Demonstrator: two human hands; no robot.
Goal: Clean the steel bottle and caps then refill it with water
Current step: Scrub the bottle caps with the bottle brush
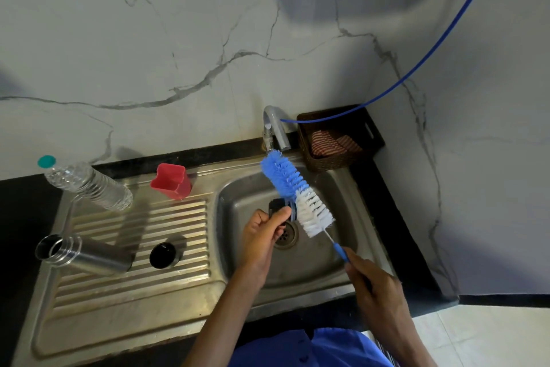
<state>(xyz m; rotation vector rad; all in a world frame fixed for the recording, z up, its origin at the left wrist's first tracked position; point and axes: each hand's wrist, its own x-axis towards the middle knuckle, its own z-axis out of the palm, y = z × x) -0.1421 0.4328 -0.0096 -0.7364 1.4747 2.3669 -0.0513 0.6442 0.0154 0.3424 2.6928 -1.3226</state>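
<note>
Over the sink basin (315, 265): left hand (262, 235) curled around a small black cap (278, 207), thumb pinching its side; right hand (375, 286) wrapped around the thin blue handle of one bottle brush (297, 191), white bristles touching the cap's threaded end, blue bristles reaching toward the tap (275, 127).

On the ribbed drainboard (119, 286), well apart from both hands: one steel bottle (86, 253), uncapped, mouth toward the left; near it, to its right, a second black cap (163, 255), open side facing up.

Handling, as judged: cap light, rigid, likely slick when wet, so best held by the outer wall, threads left exposed to the bristles. Brush light, bristles soft, wire stem probably springy; grip near the handle end gives reach but little pressure. Bottle stiff, smooth-walled, likely slippery once soaped, prone to rolling if laid down; best taken around mid-body, neck left free for the brush.

Count: steel bottle, one; black caps, two (one in hand, one on the drainboard); bottle brush, one. Also present: one clear plastic bottle (89, 183) with a teal cap, one red cup (171, 182), one dark woven basket (339, 136) holding striped cloth, one blue hose (416, 69) running to the tap. No water visibly flowing.
</note>
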